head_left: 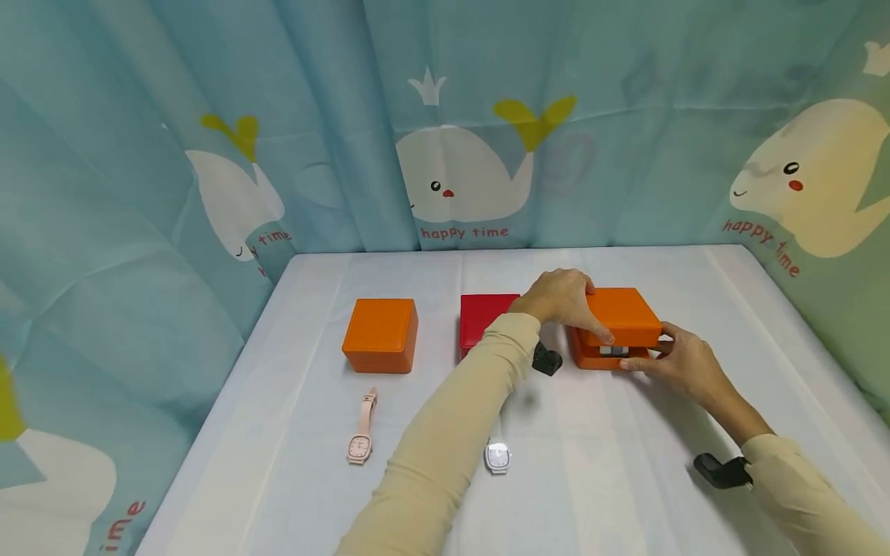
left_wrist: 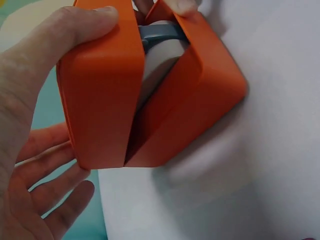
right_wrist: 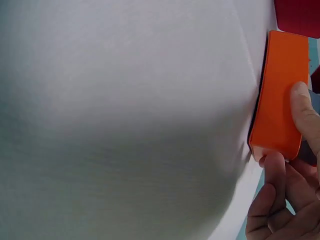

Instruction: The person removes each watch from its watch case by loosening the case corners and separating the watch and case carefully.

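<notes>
Here, at the table's [head_left: 278, 463] far right, my left hand [head_left: 562, 297] grips the lid [head_left: 622, 307] of a part-open orange box [head_left: 636, 337]; my right hand [head_left: 684, 364] holds its base [head_left: 589, 360]. Red lettering [head_left: 464, 232] on the far curtain [head_left: 334, 69] reads "happy time".

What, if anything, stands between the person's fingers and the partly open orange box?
Nothing visible: the left fingers grip its lid directly, and the right fingers hold its base.

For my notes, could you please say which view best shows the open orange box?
The left wrist view: the open orange box is large, its gap clear. Head shows it smaller; right wrist, chiefly one side.
</notes>
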Tool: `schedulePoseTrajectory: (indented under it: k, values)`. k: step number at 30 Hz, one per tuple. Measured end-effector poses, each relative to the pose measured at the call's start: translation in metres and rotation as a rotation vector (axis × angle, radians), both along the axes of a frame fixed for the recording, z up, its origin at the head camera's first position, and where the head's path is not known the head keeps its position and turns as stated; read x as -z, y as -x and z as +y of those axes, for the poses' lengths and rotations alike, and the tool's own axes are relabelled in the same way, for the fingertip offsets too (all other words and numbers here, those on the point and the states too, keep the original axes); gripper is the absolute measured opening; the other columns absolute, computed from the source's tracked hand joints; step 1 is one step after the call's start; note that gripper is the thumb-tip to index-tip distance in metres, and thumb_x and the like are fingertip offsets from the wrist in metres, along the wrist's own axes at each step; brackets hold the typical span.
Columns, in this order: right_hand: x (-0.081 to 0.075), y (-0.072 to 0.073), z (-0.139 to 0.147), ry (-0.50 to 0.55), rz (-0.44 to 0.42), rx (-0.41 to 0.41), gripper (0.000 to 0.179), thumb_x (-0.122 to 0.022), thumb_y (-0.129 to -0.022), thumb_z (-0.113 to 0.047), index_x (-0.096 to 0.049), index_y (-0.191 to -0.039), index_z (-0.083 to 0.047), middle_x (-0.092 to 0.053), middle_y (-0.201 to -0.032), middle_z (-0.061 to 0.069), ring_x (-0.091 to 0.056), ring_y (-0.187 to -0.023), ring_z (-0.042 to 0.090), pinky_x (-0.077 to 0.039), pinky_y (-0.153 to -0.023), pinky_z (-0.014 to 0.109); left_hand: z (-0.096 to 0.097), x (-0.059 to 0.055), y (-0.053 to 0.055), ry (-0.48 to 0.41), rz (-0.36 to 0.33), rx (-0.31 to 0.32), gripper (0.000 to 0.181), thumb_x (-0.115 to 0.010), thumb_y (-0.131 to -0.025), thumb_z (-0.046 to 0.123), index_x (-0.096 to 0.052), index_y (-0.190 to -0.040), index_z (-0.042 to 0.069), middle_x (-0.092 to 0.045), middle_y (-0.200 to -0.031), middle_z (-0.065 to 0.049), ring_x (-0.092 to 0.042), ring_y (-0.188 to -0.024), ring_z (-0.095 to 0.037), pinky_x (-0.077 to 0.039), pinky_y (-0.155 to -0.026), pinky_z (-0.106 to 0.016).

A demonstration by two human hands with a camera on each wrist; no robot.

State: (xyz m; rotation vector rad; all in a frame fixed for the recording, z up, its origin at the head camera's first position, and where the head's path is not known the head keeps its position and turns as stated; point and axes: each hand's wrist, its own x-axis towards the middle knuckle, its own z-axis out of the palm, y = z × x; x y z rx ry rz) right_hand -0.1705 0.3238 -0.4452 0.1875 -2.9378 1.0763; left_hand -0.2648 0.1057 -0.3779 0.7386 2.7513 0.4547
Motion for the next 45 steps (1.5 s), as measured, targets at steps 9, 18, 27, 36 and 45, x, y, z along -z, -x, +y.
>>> schedulePoseTrajectory:
  k: [9,18,27,36,45]
  values:
    - [0.000,0.002,-0.007,0.015,0.074,-0.045,0.084,-0.089,-0.080,-0.034,-0.049,-0.137,0.012,-0.066,-0.117,0.032,-0.071,-0.094,0.043,-0.060,-0.072,0.038,-0.007,-0.014,0.007,0.012,-0.051,-0.020,0.082,-0.088,-0.063,0.065,-0.064,-0.126,0.019,-0.060,-0.109,0.011,-0.054,-0.095,-0.007,-0.049,-0.077,-0.024]
    - [-0.001,-0.003,-0.008,-0.073,0.086,0.008,0.086,-0.087,-0.080,-0.043,-0.050,-0.137,0.010,-0.066,-0.116,0.033,-0.067,-0.099,0.048,-0.052,-0.082,0.062,-0.011,-0.021,0.015,-0.060,-0.136,-0.028,0.080,-0.089,-0.062,0.065,-0.066,-0.122,0.017,-0.061,-0.110,0.012,-0.056,-0.096,-0.006,-0.049,-0.075,-0.026]
    - [-0.007,0.003,-0.009,-0.086,0.035,0.008,0.082,-0.084,-0.080,-0.052,-0.056,-0.127,0.009,-0.067,-0.115,0.030,-0.065,-0.105,0.048,-0.047,-0.088,0.064,-0.020,-0.016,0.025,-0.170,-0.181,-0.045,0.073,-0.089,-0.065,0.064,-0.072,-0.119,0.017,-0.065,-0.112,0.012,-0.057,-0.098,-0.004,-0.050,-0.079,-0.024]
    - [-0.003,-0.003,-0.005,-0.117,0.034,0.024,0.073,-0.085,-0.080,-0.050,-0.060,-0.119,0.007,-0.069,-0.110,0.030,-0.064,-0.104,0.049,-0.047,-0.085,0.065,-0.013,-0.011,0.027,-0.194,-0.216,-0.031,0.071,-0.087,-0.067,0.063,-0.074,-0.118,0.016,-0.066,-0.110,0.013,-0.057,-0.098,-0.004,-0.050,-0.079,-0.024]
    - [0.000,-0.010,-0.004,-0.114,-0.017,0.049,0.072,-0.085,-0.080,-0.050,-0.060,-0.117,0.007,-0.067,-0.111,0.033,-0.062,-0.105,0.050,-0.048,-0.082,0.063,-0.013,-0.001,0.024,-0.310,-0.224,-0.067,0.066,-0.084,-0.072,0.063,-0.074,-0.117,0.017,-0.065,-0.108,0.014,-0.057,-0.099,-0.004,-0.049,-0.084,-0.025]
